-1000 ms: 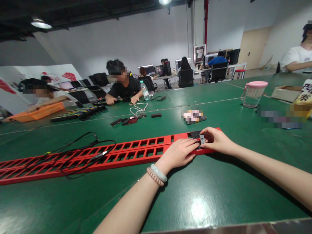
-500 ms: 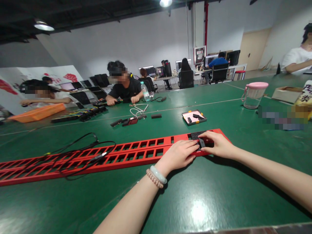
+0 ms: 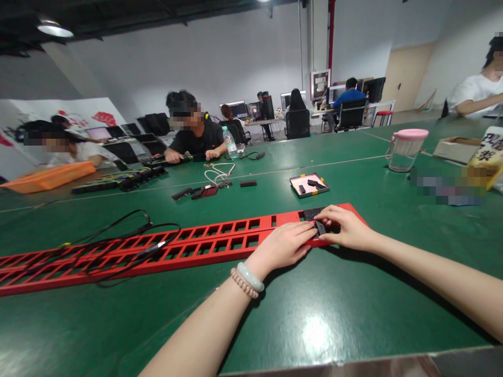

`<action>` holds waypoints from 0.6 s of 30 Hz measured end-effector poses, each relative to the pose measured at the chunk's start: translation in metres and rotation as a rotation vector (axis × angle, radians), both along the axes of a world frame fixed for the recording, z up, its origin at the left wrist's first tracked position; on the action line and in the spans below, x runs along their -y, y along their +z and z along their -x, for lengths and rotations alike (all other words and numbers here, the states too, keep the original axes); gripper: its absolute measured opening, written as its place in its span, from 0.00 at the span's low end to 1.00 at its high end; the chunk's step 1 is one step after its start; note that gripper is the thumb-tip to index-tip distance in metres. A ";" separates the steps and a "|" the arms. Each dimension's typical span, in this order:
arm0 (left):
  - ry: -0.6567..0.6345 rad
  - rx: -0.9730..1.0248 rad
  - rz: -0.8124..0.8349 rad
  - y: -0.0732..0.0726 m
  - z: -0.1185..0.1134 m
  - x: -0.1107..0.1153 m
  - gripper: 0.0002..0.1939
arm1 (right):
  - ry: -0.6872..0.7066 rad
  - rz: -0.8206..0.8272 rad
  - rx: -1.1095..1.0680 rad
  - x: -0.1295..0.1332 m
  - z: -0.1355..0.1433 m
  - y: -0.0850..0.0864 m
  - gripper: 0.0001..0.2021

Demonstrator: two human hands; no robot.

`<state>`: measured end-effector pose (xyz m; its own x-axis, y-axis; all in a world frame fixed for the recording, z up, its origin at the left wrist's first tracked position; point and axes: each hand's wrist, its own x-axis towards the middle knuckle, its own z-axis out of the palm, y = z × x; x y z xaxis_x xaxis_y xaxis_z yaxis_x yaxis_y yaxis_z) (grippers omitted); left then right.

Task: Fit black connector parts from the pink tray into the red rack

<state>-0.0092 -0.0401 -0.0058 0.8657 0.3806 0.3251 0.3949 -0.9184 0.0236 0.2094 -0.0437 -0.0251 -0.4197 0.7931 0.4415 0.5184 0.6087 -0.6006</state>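
Note:
A long red slotted frame (image 3: 220, 250) lies across the green table. My left hand (image 3: 283, 243) rests flat over its right part, fingers stretched out together, fingertips beside a black piece. Between the thumb and fingers of my right hand (image 3: 348, 228) is a small black rectangular block (image 3: 320, 227), held tilted at the frame's right end. A dark plate (image 3: 313, 213) sits in the frame just behind the fingers. My left fingers partly hide the spot under the block, so whether it touches the frame I cannot tell.
Black cables (image 3: 129, 251) lie over the frame's left half. Behind it are a shallow tray (image 3: 309, 192) with black pieces, a loose black bar (image 3: 248, 183), a white cord (image 3: 220, 173) and a pink-lidded cup (image 3: 406, 151). Across the table a person (image 3: 198, 133) works.
The view has shifted slightly, moving everything a little left in the picture. My right hand keeps hold of the black block, which leans more now. My left hand stays on the frame.

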 end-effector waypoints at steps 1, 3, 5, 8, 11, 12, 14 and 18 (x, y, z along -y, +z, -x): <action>-0.003 0.004 0.007 0.000 0.000 0.000 0.20 | -0.001 -0.003 0.007 0.000 0.000 0.000 0.20; -0.010 0.013 0.020 -0.001 0.000 0.000 0.20 | -0.001 -0.011 0.020 0.001 0.000 0.001 0.20; -0.016 0.023 0.028 -0.001 0.000 0.000 0.20 | -0.001 -0.020 0.029 0.001 0.000 0.001 0.20; -0.016 0.032 0.032 -0.001 0.000 0.000 0.19 | -0.003 -0.030 0.033 0.000 -0.001 0.000 0.19; -0.012 0.025 0.029 -0.001 0.000 0.000 0.19 | 0.002 -0.035 0.038 0.000 -0.001 0.000 0.19; -0.011 0.021 0.026 -0.001 0.000 0.000 0.19 | 0.005 -0.036 0.038 -0.001 -0.001 0.000 0.19; -0.015 0.016 0.020 -0.001 0.000 -0.001 0.19 | 0.008 -0.035 0.038 -0.001 -0.001 0.000 0.19; -0.023 0.020 0.011 -0.002 0.000 -0.002 0.18 | 0.006 -0.038 0.038 -0.001 -0.001 0.000 0.18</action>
<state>-0.0093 -0.0383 -0.0080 0.8678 0.3641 0.3381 0.3727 -0.9270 0.0418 0.2101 -0.0431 -0.0250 -0.4411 0.7737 0.4548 0.5368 0.6335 -0.5573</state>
